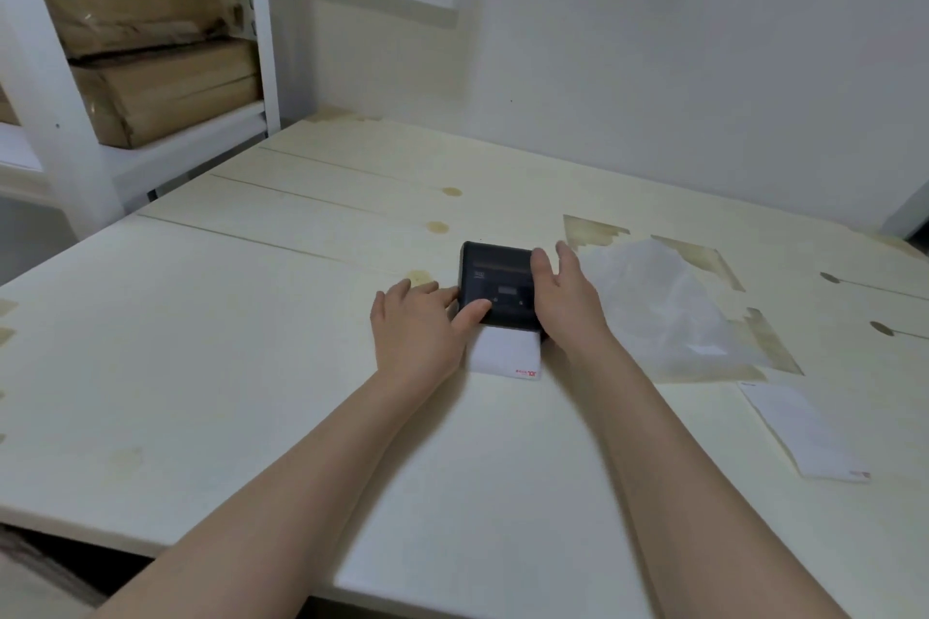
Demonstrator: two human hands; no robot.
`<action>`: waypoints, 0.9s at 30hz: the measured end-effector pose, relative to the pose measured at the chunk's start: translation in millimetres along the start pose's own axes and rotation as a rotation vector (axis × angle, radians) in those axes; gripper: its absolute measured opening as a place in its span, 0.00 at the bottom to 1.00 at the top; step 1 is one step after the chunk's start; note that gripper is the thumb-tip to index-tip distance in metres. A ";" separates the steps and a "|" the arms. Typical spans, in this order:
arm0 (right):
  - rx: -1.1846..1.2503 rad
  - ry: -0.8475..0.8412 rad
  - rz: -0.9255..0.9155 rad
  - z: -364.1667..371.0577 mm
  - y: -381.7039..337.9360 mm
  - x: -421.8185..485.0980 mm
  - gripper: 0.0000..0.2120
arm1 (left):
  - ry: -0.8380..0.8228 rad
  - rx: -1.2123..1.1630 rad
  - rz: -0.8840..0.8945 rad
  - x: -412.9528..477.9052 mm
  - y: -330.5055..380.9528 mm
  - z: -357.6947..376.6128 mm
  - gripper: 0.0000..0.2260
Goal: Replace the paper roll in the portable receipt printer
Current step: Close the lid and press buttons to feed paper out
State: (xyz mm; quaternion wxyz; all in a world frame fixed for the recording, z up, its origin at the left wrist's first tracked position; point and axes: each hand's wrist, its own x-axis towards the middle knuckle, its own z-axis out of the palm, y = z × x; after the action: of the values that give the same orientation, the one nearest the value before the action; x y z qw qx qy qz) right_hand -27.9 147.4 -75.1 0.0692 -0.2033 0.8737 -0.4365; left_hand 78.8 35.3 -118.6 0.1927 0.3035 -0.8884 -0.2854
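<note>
1. We see a small dark receipt printer [497, 284] lying flat on the pale wooden tabletop [226, 342], a little right of the middle of the view and well in from the near edge.
2. A strip of white paper [507, 353] sticks out from the printer's near side and lies flat on the tabletop; it carries a small red mark at its near right corner.
3. Our left hand [417, 324] rests palm down against the printer's left side, its fingers [437, 297] loosely spread, and the thumb reaches onto the printer's top face near the front left corner.
4. Our right hand [565, 297] lies along the printer's right side, fingers [565, 256] held straight and close together, with the thumb laid over the top right edge. Neither hand pinches anything; both simply bracket the printer.
5. Just to the right of the right hand lies a crumpled clear plastic bag [663, 312], touching or nearly touching the wrist; we cannot tell which.
6. Further right and nearer to us, a separate white paper slip [804, 432] lies flat, apart from the bag, with a red mark at its near end.
7. At the far left, a white shelf [186, 141] holds stacked brown paper parcels [161, 40].
</note>
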 end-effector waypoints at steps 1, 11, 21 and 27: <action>0.028 -0.039 0.032 0.3 -2.4 4.7 0.29 | -0.010 -0.010 0.013 1.4 -1.2 -0.9 0.23; 0.184 0.020 0.108 -5.0 15.5 20.2 0.25 | -0.130 -0.394 0.083 21.3 -11.6 -17.5 0.15; 1.280 0.152 0.175 -2.4 -11.3 -3.9 0.13 | -0.243 -1.098 -0.218 14.3 24.4 -4.3 0.35; 1.101 -0.088 0.084 -11.7 8.2 -7.4 0.24 | -0.165 -1.542 -0.329 26.1 38.2 6.9 0.09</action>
State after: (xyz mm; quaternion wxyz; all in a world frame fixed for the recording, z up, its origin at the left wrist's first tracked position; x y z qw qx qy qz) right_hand -27.1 163.4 -74.9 0.2191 -0.1204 0.5199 -0.8168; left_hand 39.5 46.0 -95.5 0.2373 0.1898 -0.3955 -0.8668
